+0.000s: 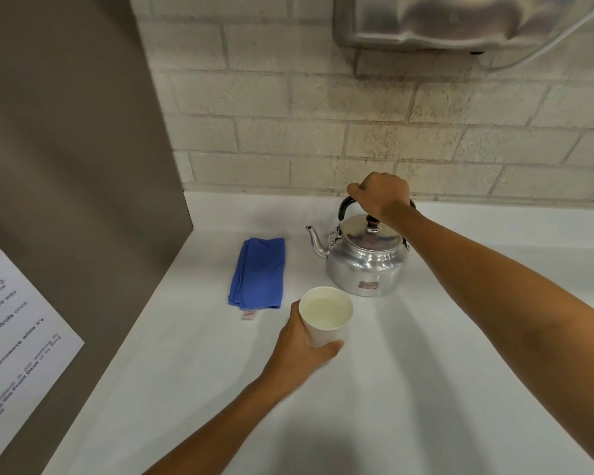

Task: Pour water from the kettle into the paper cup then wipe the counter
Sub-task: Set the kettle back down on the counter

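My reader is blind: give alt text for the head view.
The right hand grips the handle of a steel kettle standing on a white counter, while the left hand holds a filled paper cup. A folded blue cloth lies left.

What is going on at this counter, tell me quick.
A person is at a white counter with both hands busy. The right hand grips the black handle of a metal kettle, which sits upright on the counter. The left hand holds a paper cup that appears to have water in it, so the pour looks done or nearly so. A folded blue cloth lies untouched to the left of the kettle; wiping has not begun.
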{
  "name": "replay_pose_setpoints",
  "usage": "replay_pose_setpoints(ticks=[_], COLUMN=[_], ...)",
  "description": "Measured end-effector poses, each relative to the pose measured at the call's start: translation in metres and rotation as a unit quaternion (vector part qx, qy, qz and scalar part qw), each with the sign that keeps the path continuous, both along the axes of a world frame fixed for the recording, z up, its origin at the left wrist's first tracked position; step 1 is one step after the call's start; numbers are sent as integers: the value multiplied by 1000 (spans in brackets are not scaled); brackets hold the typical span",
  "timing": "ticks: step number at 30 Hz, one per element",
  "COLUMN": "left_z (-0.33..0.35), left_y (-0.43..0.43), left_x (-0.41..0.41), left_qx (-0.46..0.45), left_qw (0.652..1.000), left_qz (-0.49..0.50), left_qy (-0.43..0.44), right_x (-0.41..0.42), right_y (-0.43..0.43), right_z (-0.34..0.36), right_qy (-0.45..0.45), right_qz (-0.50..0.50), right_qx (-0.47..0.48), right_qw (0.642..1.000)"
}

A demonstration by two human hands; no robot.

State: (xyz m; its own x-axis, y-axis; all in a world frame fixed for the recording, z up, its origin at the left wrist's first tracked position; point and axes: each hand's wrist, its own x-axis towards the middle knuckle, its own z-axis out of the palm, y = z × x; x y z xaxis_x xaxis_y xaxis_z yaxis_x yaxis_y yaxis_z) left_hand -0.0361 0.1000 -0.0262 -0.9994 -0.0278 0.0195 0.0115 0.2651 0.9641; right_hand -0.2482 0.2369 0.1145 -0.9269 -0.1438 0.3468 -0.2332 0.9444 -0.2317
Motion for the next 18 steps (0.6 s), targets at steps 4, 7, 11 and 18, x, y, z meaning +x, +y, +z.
replay_pose_setpoints(ticks=[4,7,11,18], left_z=[-2,-3,-3,7], left_y=[0,0,-1,-47], left_x=[-1,-2,-1,14], left_qx=[2,1,3,-35], left_qw=[1000,1000,1000,998], left_qz=[-3,-4,-3,-47], left_qy=[-2,-2,4,11], right_x=[-4,-4,11,100], right_y=[-2,-2,-1,3], right_z=[-2,-2,-3,-35], right_qy=[6,6,37,207], right_qz=[-2,-2,16,84], right_qx=[-3,2,9,-244], right_qw=[1000,1000,999,944])
